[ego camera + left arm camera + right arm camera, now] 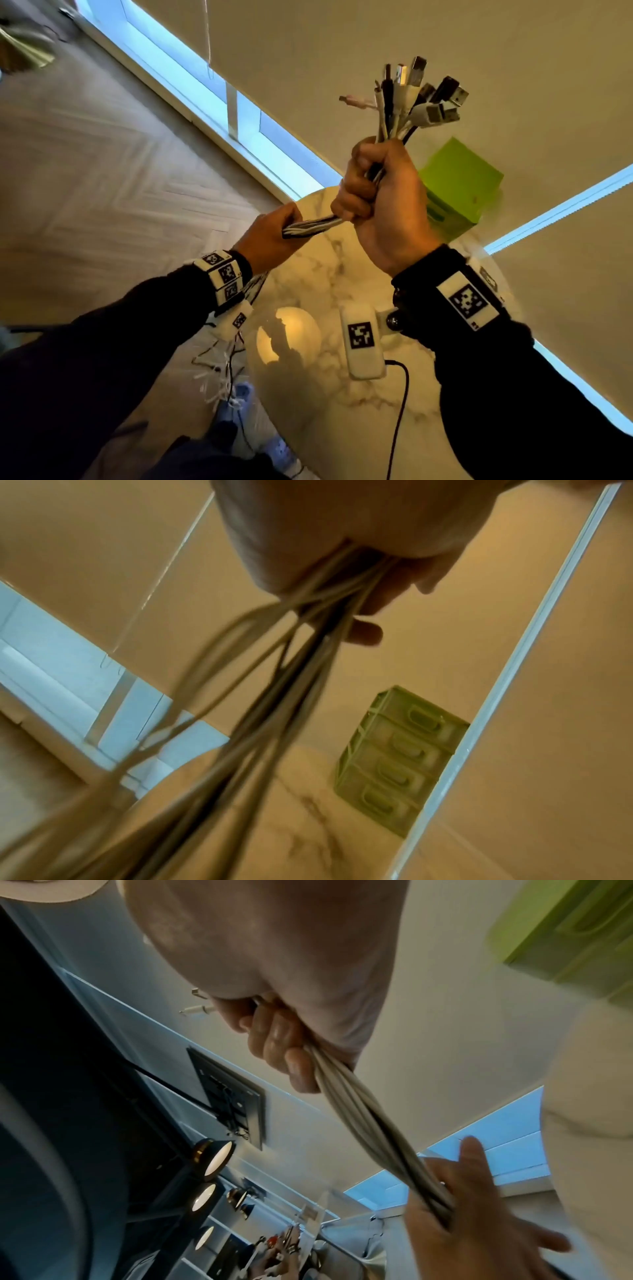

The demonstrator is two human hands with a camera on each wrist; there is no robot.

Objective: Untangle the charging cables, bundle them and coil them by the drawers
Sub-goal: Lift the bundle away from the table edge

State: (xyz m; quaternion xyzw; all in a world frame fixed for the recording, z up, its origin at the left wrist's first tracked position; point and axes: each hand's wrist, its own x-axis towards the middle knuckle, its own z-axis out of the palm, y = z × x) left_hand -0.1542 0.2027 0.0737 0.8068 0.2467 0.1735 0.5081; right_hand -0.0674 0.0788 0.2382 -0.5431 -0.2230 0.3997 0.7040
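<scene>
My right hand point(373, 195) is raised in a fist round a bundle of white and black charging cables point(310, 228). Their USB plugs point(418, 92) fan out above the fist. My left hand point(274, 229) holds the same bundle lower down and to the left. Between the two hands the strands are twisted together point(369, 1123). The loose ends point(222, 377) hang past my left wrist toward the floor. The green drawer unit point(459, 181) stands on the round marble table point(342, 394), just behind my right hand. In the left wrist view the cables point(301, 674) stream down blurred, with the drawers point(394, 764) beyond.
Window blinds close off the far side behind the table. A bright lamp reflection point(291, 332) shows on the marble. Wood floor point(102, 171) lies to the left, and my shoes point(239, 404) are beside the table edge. A thin black wire point(400, 411) trails from my right wrist camera.
</scene>
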